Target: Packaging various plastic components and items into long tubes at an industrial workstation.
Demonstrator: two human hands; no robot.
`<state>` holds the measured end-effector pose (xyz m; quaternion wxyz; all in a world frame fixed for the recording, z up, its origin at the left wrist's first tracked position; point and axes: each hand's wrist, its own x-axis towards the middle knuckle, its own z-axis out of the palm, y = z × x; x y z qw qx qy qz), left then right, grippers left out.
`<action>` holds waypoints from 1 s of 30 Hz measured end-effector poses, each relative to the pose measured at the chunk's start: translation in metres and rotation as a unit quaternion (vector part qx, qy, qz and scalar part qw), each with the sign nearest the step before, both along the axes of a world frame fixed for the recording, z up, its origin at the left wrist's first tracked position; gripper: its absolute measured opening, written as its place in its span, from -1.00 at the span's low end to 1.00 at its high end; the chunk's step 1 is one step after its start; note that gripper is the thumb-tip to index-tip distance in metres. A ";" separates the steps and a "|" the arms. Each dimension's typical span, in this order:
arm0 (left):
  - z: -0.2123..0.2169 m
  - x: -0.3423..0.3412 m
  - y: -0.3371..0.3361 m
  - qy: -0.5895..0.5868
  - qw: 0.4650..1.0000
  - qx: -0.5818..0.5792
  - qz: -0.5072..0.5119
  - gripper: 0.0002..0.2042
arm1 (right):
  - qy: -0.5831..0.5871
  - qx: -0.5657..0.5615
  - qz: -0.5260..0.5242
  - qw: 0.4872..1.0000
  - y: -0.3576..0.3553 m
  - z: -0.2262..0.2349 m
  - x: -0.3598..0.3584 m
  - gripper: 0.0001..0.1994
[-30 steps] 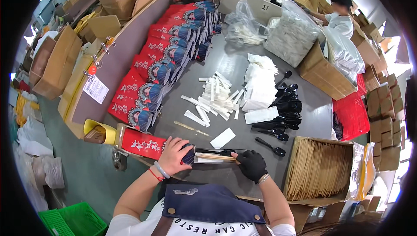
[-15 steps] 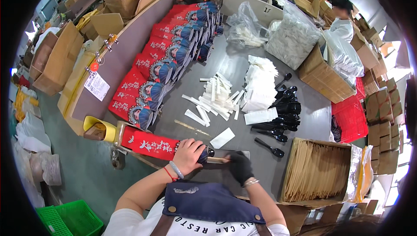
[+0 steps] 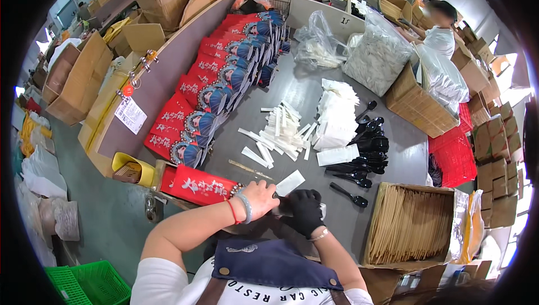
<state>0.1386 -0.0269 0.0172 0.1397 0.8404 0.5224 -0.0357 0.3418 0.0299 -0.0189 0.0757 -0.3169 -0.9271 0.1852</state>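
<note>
My left hand, bare with a bracelet and a red string, is closed on the end of a red printed packet. The packet lies slightly askew over other red packets in a long holder at the table's front edge. My right hand, in a black glove, is curled close beside the left one. What its fingers hold is hidden. A white paper packet lies just beyond both hands. Farther off are white strips, a stack of white packets and black plastic spoons.
Finished-looking red packets stand in overlapping rows along the left partition. A carton of wooden chopsticks is at the right. Clear bags and a carton stand behind. A yellow container is at the left edge. A person works farther back.
My right hand has come in against the left one, and the wooden piece it held no longer shows. The red packet has shifted right and tilted, uncovering another beneath it.
</note>
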 end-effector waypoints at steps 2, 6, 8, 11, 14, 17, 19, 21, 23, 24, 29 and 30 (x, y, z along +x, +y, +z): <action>0.023 -0.017 0.004 -0.017 0.999 0.043 0.011 -0.87 | 0.012 -0.015 -0.032 0.999 0.007 0.015 0.011 -0.43; 0.039 -0.101 0.024 -0.090 0.987 0.115 0.060 -0.77 | -0.045 -0.059 -0.158 0.985 0.005 0.049 0.027 -0.46; 0.035 -0.125 0.013 0.075 0.952 0.261 0.138 -0.79 | -0.049 -0.043 -0.144 0.987 0.000 0.051 0.025 -0.47; -0.002 -0.092 -0.022 -0.126 0.918 0.262 0.272 -0.58 | -0.083 -0.045 -0.113 0.989 -0.009 0.051 0.013 -0.45; -0.040 -0.032 -0.058 -0.131 0.894 0.183 0.387 -0.25 | -0.108 -0.055 -0.089 0.989 -0.012 0.049 0.005 -0.42; -0.065 -0.026 -0.066 -0.163 0.871 0.141 0.442 -0.17 | -0.110 -0.054 -0.074 0.990 -0.011 0.050 0.000 -0.42; -0.067 -0.032 -0.064 -0.208 0.857 0.150 0.448 -0.14 | -0.112 -0.057 -0.066 0.990 -0.012 0.050 -0.001 -0.42; -0.065 -0.031 -0.067 -0.206 0.859 0.142 0.447 -0.13 | -0.124 -0.069 -0.036 0.989 -0.015 0.043 0.000 -0.41; -0.064 -0.033 -0.066 -0.201 0.863 0.135 0.443 -0.13 | -0.105 -0.080 -0.021 0.991 -0.016 0.032 -0.012 -0.44; -0.063 -0.033 -0.066 -0.197 0.865 0.124 0.444 -0.13 | -0.086 -0.092 -0.007 0.992 -0.020 0.029 -0.021 -0.47; -0.049 -0.036 -0.047 -0.205 0.888 0.070 0.405 -0.22 | 0.027 -0.115 0.019 0.993 -0.024 0.004 -0.054 -0.45; -0.050 -0.042 -0.035 -0.230 0.896 0.075 0.373 -0.30 | 0.089 -0.089 0.009 0.992 -0.022 0.008 -0.047 -0.47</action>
